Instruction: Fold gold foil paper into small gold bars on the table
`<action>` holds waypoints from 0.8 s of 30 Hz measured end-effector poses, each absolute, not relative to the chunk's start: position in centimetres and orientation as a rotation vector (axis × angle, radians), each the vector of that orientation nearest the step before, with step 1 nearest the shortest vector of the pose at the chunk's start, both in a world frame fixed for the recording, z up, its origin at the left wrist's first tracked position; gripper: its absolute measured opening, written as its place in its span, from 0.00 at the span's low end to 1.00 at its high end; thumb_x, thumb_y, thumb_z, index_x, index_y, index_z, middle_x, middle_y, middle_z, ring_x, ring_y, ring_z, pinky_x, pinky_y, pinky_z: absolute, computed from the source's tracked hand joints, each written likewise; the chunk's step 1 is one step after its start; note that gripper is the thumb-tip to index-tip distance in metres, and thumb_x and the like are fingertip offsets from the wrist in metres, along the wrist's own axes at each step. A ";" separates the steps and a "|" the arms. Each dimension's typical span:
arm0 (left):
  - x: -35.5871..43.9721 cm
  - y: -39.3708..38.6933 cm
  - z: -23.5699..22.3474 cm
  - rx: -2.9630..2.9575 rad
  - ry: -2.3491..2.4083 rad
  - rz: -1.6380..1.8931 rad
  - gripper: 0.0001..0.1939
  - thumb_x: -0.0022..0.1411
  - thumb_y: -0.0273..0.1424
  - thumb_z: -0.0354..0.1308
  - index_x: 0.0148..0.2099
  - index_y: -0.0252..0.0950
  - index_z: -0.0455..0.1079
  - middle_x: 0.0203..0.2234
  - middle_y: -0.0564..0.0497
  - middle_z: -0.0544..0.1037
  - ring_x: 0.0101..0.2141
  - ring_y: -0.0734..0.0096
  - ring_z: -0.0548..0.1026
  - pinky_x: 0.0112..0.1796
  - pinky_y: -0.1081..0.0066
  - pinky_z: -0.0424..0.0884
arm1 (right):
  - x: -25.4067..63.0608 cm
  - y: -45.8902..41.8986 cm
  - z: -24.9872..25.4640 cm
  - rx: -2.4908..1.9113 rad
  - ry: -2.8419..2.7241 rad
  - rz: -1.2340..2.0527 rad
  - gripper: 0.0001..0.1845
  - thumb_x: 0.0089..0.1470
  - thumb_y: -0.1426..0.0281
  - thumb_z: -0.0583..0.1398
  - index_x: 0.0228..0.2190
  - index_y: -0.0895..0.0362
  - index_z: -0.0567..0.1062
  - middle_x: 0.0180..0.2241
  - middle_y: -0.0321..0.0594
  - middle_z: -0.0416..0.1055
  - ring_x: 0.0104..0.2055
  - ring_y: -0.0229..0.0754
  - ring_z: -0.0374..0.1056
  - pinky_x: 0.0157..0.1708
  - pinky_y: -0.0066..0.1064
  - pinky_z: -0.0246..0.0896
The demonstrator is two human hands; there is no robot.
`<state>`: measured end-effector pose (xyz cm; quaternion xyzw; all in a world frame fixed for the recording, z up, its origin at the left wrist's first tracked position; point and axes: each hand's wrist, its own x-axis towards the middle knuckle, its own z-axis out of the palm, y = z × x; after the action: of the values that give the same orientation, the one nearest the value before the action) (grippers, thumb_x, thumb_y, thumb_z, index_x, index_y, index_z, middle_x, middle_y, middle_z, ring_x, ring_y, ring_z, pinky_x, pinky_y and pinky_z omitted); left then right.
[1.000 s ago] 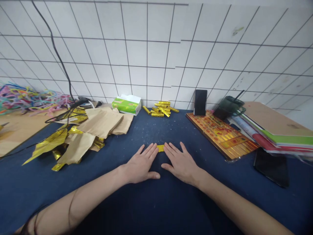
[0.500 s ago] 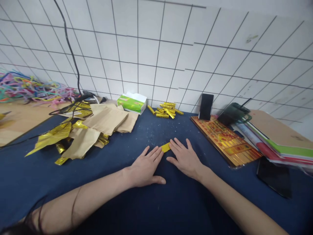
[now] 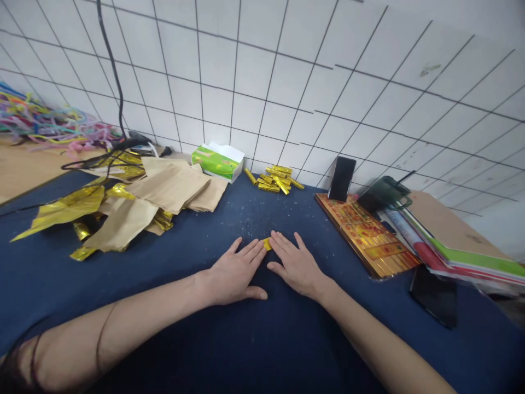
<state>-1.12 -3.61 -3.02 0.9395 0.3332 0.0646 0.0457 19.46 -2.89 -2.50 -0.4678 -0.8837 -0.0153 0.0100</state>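
Grip unclenched, the left hand (image 3: pixel 232 278) and right hand (image 3: pixel 298 269) lie flat, fingertips over 2 ends of the gold strip (image 3: pixel 267 244) on the worktop (image 3: pixel 184 246), having drawn closer together, so less of it shows between them.

Bare forearms (image 3: pixel 151 313), bare hands (image 3: pixel 233 274), slender fingers (image 3: pixel 251 253)

One gold strip (image 3: pixel 267 244), one tissue box (image 3: pixel 217 162), one phone (image 3: pixel 342 179), one black slab (image 3: pixel 435 298), one mug (image 3: pixel 385 192), one orange pack (image 3: pixel 369 238), about ten gold rolls (image 3: pixel 281 186); overlapping brown papers (image 3: pixel 170 186) and pipe cleaners (image 3: pixel 61 127) cannot be counted
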 end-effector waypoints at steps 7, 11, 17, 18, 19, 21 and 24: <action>-1.2 -3.4 -2.8 2.872 1.023 0.191 0.40 0.56 0.55 0.41 0.61 0.32 0.48 0.59 0.40 0.53 0.60 0.58 0.47 0.56 0.54 0.41 | 20.6 -2.0 -2.6 -1.606 -2.671 -0.124 0.32 0.57 0.53 0.41 0.57 0.58 0.55 0.59 0.47 0.52 0.61 0.51 0.43 0.55 0.58 0.34; -1.3 -3.0 -2.5 2.830 1.043 0.246 0.33 0.59 0.49 0.44 0.60 0.35 0.50 0.58 0.42 0.57 0.58 0.62 0.52 0.56 0.57 0.45 | 21.1 -2.0 -2.7 -1.506 -2.602 -0.141 0.27 0.57 0.56 0.46 0.51 0.57 0.65 0.55 0.46 0.59 0.61 0.50 0.45 0.55 0.55 0.38; -1.4 -2.6 -2.1 2.746 1.087 0.372 0.27 0.61 0.37 0.47 0.60 0.35 0.47 0.54 0.44 0.63 0.54 0.64 0.60 0.55 0.60 0.50 | 21.7 -2.0 -3.0 -1.304 -2.504 -0.128 0.15 0.55 0.63 0.52 0.38 0.56 0.74 0.52 0.45 0.64 0.57 0.46 0.54 0.55 0.47 0.45; -1.4 -2.6 -2.1 2.742 1.092 0.403 0.27 0.61 0.35 0.47 0.60 0.35 0.46 0.54 0.44 0.63 0.54 0.64 0.60 0.54 0.59 0.50 | 21.7 -2.1 -3.0 -1.282 -2.488 -0.117 0.14 0.55 0.64 0.52 0.37 0.56 0.75 0.51 0.45 0.65 0.57 0.45 0.55 0.55 0.46 0.46; -1.4 -2.6 -2.0 2.739 1.105 0.446 0.27 0.61 0.35 0.48 0.60 0.34 0.46 0.54 0.44 0.62 0.54 0.64 0.60 0.54 0.59 0.51 | 21.7 -2.1 -3.1 -1.269 -2.470 -0.105 0.14 0.55 0.64 0.52 0.36 0.56 0.75 0.51 0.44 0.65 0.56 0.45 0.55 0.55 0.46 0.47; -1.5 -2.7 -1.8 2.726 1.165 0.573 0.25 0.59 0.34 0.50 0.57 0.32 0.52 0.51 0.43 0.64 0.52 0.62 0.61 0.51 0.60 0.56 | 21.6 -2.0 -3.2 -1.259 -2.440 -0.085 0.14 0.55 0.64 0.52 0.36 0.55 0.75 0.50 0.44 0.66 0.56 0.45 0.56 0.55 0.47 0.48; -1.5 -2.8 -1.4 2.741 1.230 0.688 0.13 0.60 0.34 0.49 0.45 0.32 0.63 0.40 0.44 0.69 0.42 0.62 0.66 0.42 0.63 0.64 | 21.5 -2.0 -3.3 -1.256 -2.414 -0.060 0.14 0.56 0.65 0.52 0.36 0.55 0.75 0.49 0.43 0.67 0.55 0.45 0.57 0.54 0.47 0.48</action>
<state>-1.52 -2.85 -1.40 0.8889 0.3989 0.2232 0.0296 21.50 -1.98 -3.27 -0.4512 -0.8675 -0.0215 0.2084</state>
